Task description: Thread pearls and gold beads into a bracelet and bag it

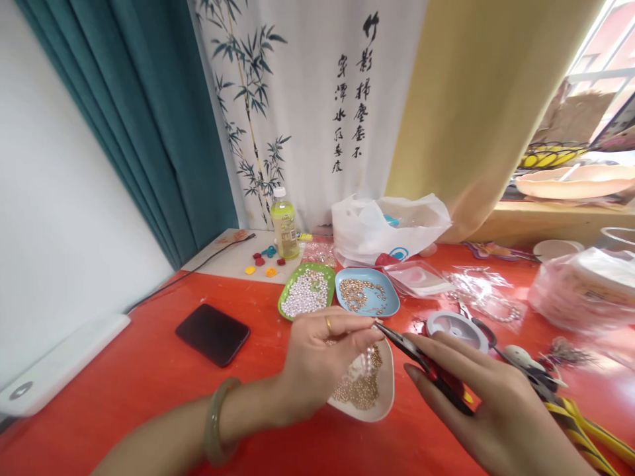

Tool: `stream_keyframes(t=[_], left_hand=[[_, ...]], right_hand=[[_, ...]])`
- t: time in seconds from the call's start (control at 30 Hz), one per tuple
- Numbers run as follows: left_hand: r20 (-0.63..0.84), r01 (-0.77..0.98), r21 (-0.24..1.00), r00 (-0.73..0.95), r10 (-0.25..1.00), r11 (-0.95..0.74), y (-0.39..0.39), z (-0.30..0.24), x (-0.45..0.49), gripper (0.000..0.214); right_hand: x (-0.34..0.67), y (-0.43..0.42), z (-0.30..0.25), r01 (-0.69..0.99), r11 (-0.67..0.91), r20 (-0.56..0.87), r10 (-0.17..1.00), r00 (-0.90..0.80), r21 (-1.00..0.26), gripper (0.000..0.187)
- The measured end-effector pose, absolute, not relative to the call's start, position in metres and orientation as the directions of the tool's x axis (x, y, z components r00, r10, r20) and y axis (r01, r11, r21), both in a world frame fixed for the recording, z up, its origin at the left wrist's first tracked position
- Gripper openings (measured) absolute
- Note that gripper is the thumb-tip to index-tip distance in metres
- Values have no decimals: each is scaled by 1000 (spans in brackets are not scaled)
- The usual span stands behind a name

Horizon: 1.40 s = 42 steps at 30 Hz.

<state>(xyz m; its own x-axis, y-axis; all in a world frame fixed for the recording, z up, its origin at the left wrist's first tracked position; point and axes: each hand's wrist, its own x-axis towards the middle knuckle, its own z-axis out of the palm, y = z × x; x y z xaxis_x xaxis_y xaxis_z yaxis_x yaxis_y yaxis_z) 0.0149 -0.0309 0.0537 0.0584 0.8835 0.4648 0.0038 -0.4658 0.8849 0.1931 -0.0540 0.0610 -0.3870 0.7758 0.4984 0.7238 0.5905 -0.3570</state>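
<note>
My right hand (476, 383) grips a pair of needle-nose pliers (417, 354) with dark handles. The pliers' tip meets the fingertips of my left hand (322, 357), whose thumb and forefinger are pinched together. What they pinch is too small to make out. Below that hand hang some white pearl beads (368, 362), over a white dish (385, 403) of small gold beads (361, 395). Behind stand a green tray (283, 305) of white pearls (303, 295) and a blue tray (391, 301) with gold beads (353, 295).
A black phone (213, 334) lies at left. A bottle of yellow liquid (284, 228) and a white plastic bag (357, 231) stand at the back. To the right are a grey spool (456, 330), scissors (483, 330), bagged items (585, 287) and yellow-black handled tools (585, 426).
</note>
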Motion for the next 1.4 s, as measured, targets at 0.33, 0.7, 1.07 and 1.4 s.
stream_keyframes(t=[0.33, 0.7, 1.07, 1.4], left_hand=[[607, 170, 769, 107, 787, -616, -21, 50, 11, 14], [769, 305, 563, 149, 622, -768, -17, 50, 11, 14], [758, 304, 559, 190, 624, -771, -16, 48, 10, 14], [263, 49, 959, 229, 937, -281, -13, 57, 10, 12]], right_hand=[[210, -49, 61, 832, 545, 540, 734, -412, -106, 27], [207, -50, 58, 826, 560, 563, 704, -432, -66, 26], [210, -51, 56, 824, 564, 557, 700, -447, -48, 28], [211, -47, 56, 787, 608, 570, 684, -455, -103, 25]])
